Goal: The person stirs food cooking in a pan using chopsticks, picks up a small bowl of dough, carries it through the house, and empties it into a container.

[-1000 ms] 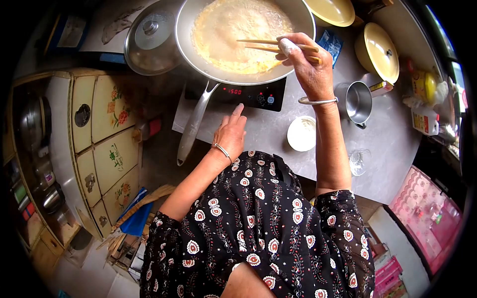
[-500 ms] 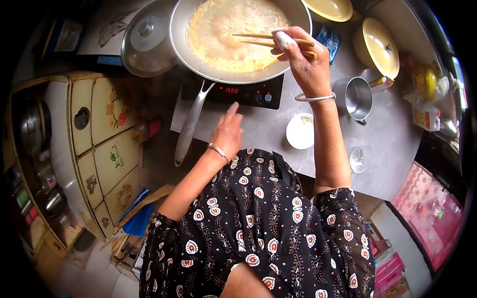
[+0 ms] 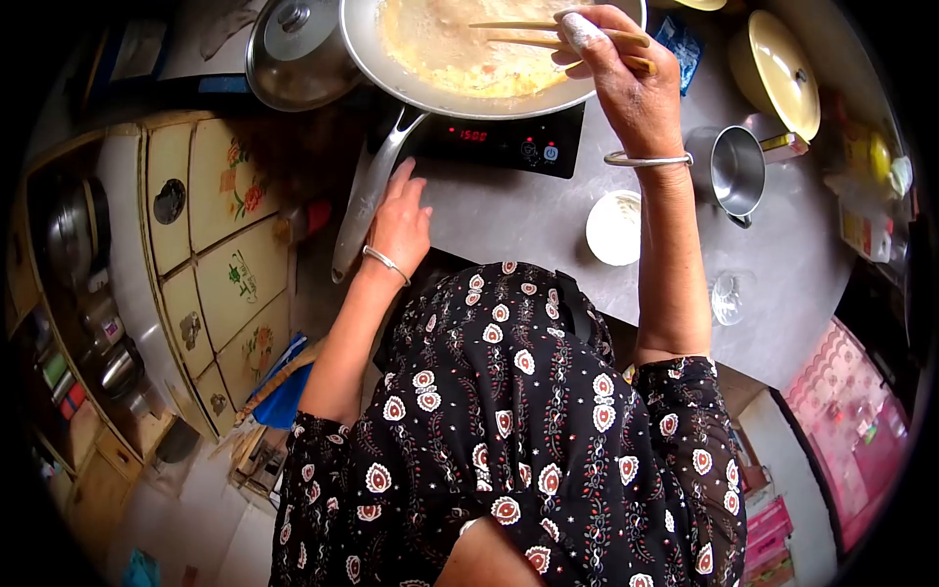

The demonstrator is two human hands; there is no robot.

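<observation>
My right hand is closed around a pair of wooden chopsticks, their tips over the frying pan. In the pan, a pale, frothy liquid has yellowish bits along its edge. My left hand is right beside the pan's metal handle, fingers stretched out toward the cooktop; whether it touches the handle I cannot tell. Beneath the pan, the black induction cooktop shows red digits reading 1500. White powder or paste coats my right thumb.
A glass lid lies left of the pan. On the grey counter are a white bowl, a metal pot, a clear glass and a blue packet. A yellow lidded pot stands behind; a cabinet is at left.
My left hand has moved left from in front of the cooktop panel to beside the pan handle. The view has shifted, so the pan sits higher. My right hand still holds the chopsticks over the pan.
</observation>
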